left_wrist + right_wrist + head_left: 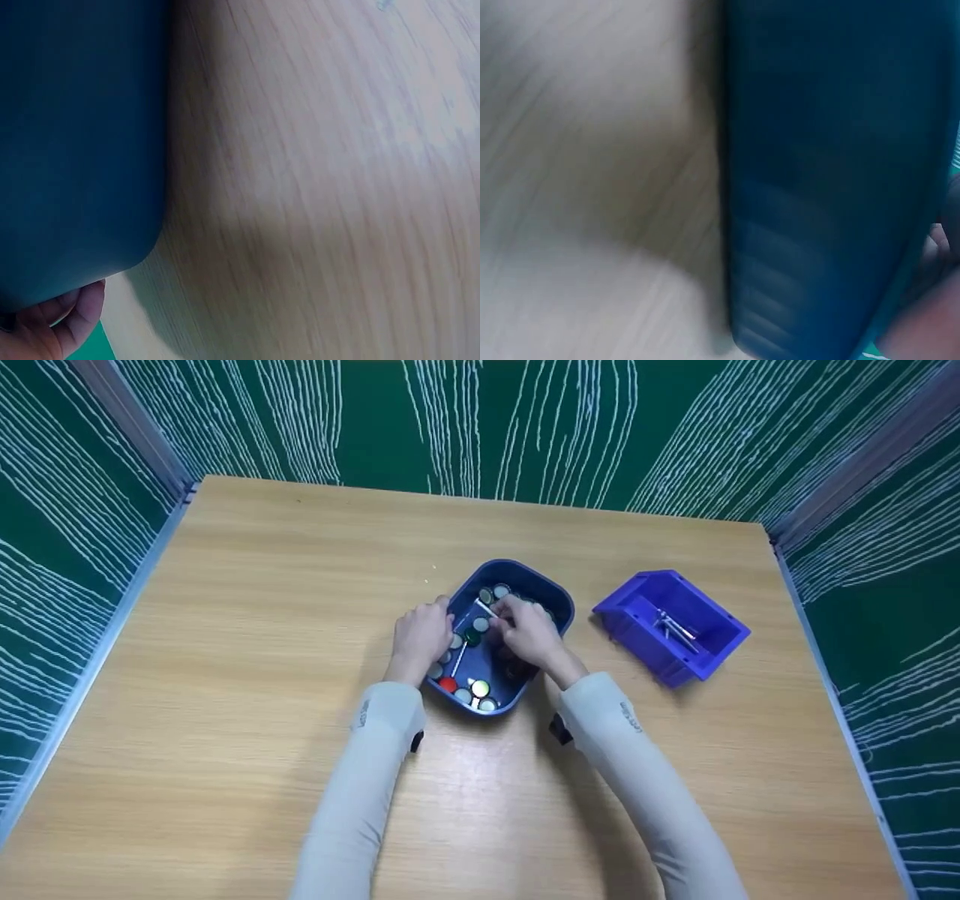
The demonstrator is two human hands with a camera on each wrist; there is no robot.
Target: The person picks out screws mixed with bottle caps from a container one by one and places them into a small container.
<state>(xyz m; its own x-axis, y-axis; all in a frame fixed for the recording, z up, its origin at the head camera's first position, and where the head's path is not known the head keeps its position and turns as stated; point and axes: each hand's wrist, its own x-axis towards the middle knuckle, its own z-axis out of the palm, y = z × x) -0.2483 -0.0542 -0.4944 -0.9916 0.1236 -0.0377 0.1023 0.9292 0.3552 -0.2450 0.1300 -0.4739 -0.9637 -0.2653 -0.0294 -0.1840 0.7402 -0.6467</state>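
A dark blue tub (536, 577) with rounded corners holds several round caps (480, 688), a red cap (448, 684) and thin silver bolts (459, 658). My left hand (422, 639) grips the tub's left rim; in the left wrist view its curled fingers (81, 319) lie against the tub wall. Inside the tub is my right hand (531, 634), its thumb and fingertips pinching the end of a silver bolt (484, 606). The right wrist view is blurred and mostly filled by the tub's outer wall (825, 180), with part of the hand at its lower right edge.
To the right of the tub stands a purple bin (645, 652) with several silver bolts (677, 631) lying in it. Both are on a wooden table (262, 660), with green, white-streaked panels (375, 427) round its back and sides.
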